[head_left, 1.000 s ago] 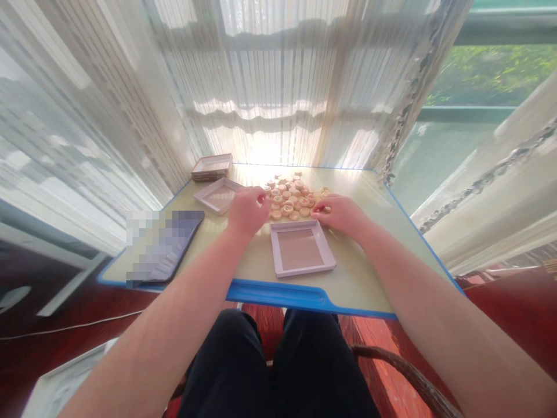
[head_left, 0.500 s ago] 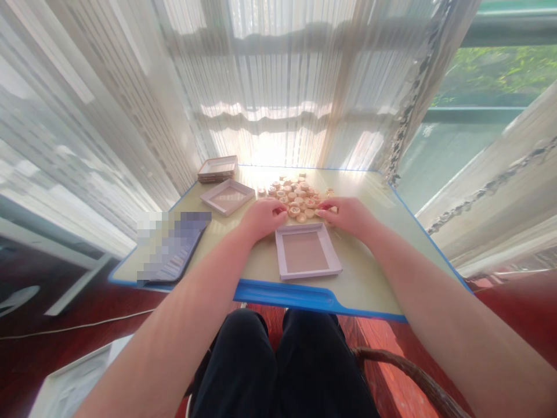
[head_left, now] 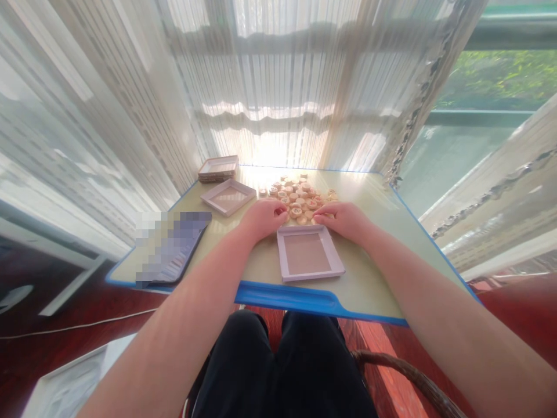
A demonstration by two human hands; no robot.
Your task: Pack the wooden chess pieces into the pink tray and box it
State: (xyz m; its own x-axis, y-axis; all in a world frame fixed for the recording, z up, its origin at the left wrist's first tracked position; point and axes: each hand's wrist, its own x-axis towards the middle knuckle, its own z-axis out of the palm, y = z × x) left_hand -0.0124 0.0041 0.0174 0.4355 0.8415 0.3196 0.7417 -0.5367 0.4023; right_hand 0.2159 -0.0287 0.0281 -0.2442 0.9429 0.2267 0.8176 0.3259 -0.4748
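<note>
A heap of round wooden game pieces [head_left: 298, 195] lies on the small blue-edged table [head_left: 365, 278]. My left hand [head_left: 261, 219] rests at the heap's near left side, fingers curled and pinched on a piece I can barely make out. At the heap's near right side my right hand [head_left: 340, 219] has its fingertips pinched on the pieces. Just in front of both hands sits a shallow square tray [head_left: 308, 255] with a white rim and nothing in it.
A second shallow tray [head_left: 228, 196] lies left of the heap, and a stack of trays [head_left: 218, 168] stands at the table's far left corner. A blurred dark flat item [head_left: 174, 248] lies at the left. Sheer curtains surround the table. My knees are under its front edge.
Both hands drew slightly closer together at the near edge of the heap. The view shifted a little.
</note>
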